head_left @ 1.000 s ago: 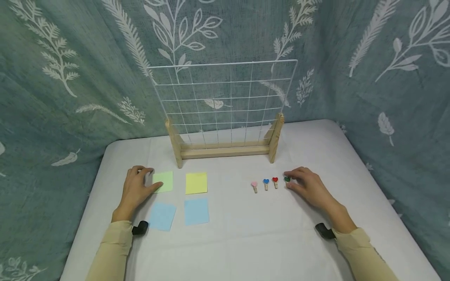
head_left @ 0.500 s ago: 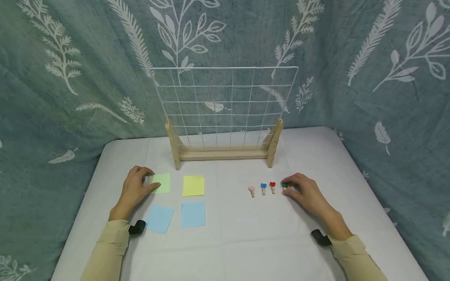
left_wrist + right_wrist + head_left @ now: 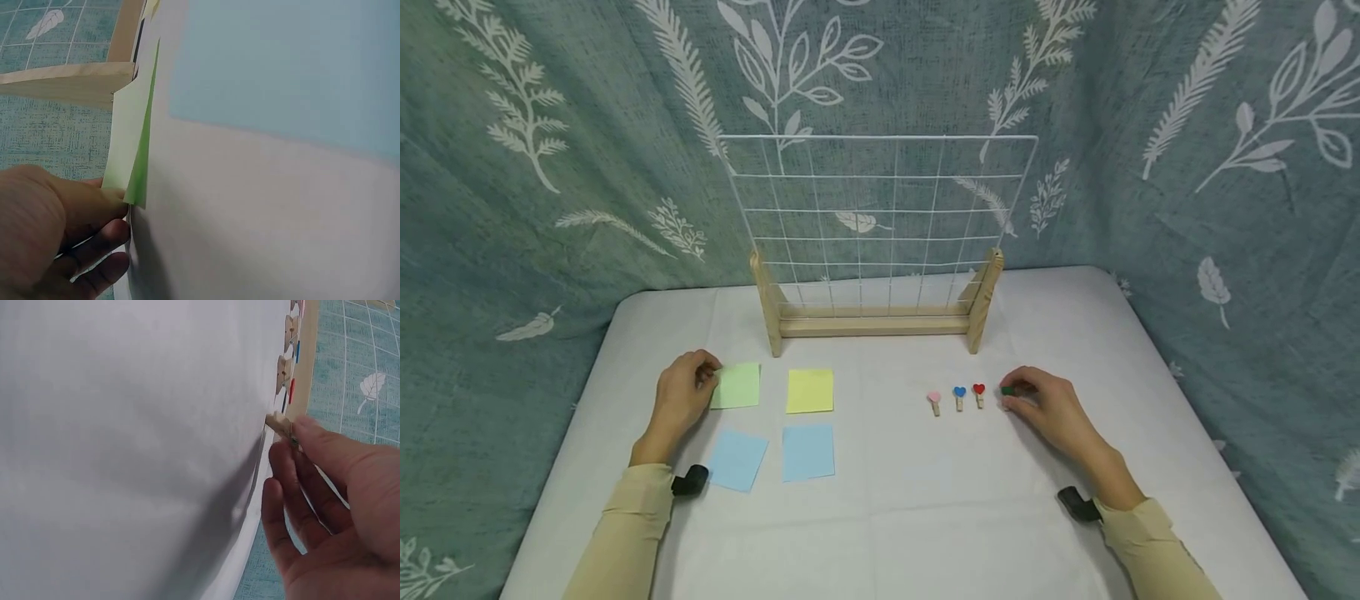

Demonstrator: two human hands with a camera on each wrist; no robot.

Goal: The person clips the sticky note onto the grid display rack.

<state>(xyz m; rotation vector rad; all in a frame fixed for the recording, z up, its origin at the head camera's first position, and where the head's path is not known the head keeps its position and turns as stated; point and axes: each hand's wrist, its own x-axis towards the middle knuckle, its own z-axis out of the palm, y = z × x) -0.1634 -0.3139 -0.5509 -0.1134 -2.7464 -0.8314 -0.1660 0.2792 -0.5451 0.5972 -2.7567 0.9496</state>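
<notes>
My left hand (image 3: 679, 402) pinches the left edge of a light green sticky note (image 3: 740, 386) between thumb and fingers. In the left wrist view a corner of that green sticky note (image 3: 142, 165) is lifted off the cloth. On the other side, my right hand (image 3: 1062, 415) pinches a small wooden clothespin with a green heart (image 3: 1007, 391). Its wooden end shows past the thumb in the right wrist view, where the clothespin (image 3: 279, 424) is tilted; most of its heart is hidden. Left of this hand lie clothespins with a red heart (image 3: 979, 395), a blue heart (image 3: 959, 398) and a pink heart (image 3: 935, 402).
A yellow sticky note (image 3: 809, 391) lies right of the green one. Two blue sticky notes (image 3: 737, 460) lie nearer the front. Behind them a white wire grid (image 3: 892, 177) stands upright in a wooden base (image 3: 875, 326). A leaf-patterned curtain (image 3: 497, 250) surrounds the table's back and sides.
My left thumb and fingers have closed on the green note's edge. The right hand has closed its pinch on the green-heart clothespin, covering more of it. The head view has shifted slightly.
</notes>
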